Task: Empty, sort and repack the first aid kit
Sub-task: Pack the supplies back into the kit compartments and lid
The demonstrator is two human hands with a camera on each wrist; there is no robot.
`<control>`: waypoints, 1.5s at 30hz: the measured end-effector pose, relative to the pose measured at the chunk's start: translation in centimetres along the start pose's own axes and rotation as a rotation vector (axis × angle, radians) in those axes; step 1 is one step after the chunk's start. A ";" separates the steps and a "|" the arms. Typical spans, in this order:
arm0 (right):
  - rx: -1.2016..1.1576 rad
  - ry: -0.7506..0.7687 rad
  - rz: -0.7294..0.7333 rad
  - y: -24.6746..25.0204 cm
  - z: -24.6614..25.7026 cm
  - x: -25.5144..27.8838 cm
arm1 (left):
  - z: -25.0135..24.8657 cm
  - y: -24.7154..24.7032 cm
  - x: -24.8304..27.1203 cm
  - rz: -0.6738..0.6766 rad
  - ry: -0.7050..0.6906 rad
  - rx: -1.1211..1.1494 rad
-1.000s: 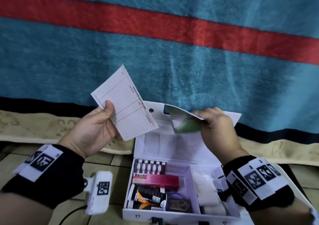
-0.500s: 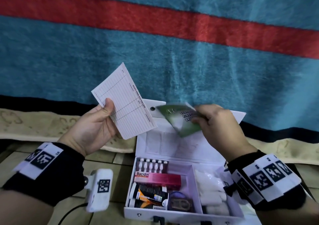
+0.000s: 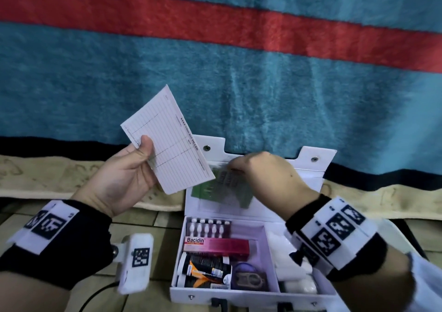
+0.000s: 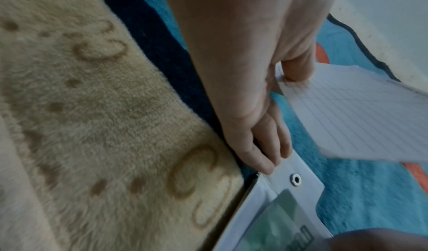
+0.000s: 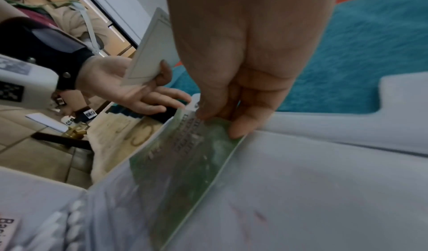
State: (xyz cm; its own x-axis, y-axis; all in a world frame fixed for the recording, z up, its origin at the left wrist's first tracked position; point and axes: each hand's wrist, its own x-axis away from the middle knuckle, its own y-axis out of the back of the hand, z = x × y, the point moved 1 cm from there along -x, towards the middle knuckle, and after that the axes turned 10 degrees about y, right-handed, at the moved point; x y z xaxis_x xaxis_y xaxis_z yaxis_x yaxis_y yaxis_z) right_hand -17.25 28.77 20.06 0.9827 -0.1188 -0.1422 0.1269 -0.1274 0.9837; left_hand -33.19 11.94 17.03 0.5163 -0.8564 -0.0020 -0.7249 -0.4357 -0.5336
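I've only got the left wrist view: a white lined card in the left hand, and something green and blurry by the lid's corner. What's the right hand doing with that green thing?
Observer: The right hand pinches the green printed leaflet by its top edge, flat against the inside of the open white lid.
Operator: Has the case been emptied?
Observer: No. A pink Bacidin box lies in the left compartment.
Operator: And the right compartment?
Observer: White wrapped bundles lie in it.
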 end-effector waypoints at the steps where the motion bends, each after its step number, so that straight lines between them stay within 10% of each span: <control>1: -0.013 0.036 -0.007 -0.6 0.4 -0.5 | 0.0 0.0 0.0 -0.001 0.001 -0.019; 45: -0.528 0.008 -0.217 -2.2 3.1 -1.0 | 0.5 -2.4 0.8 -0.031 -0.013 -0.119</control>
State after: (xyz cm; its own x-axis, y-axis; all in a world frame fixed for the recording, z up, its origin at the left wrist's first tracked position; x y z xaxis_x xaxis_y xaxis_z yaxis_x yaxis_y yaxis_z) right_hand -18.95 26.15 17.69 0.9273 -0.1368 -0.3485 0.3743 0.3619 0.8538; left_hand -30.80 12.49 17.90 0.5450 -0.8385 0.0017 -0.7569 -0.4928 -0.4293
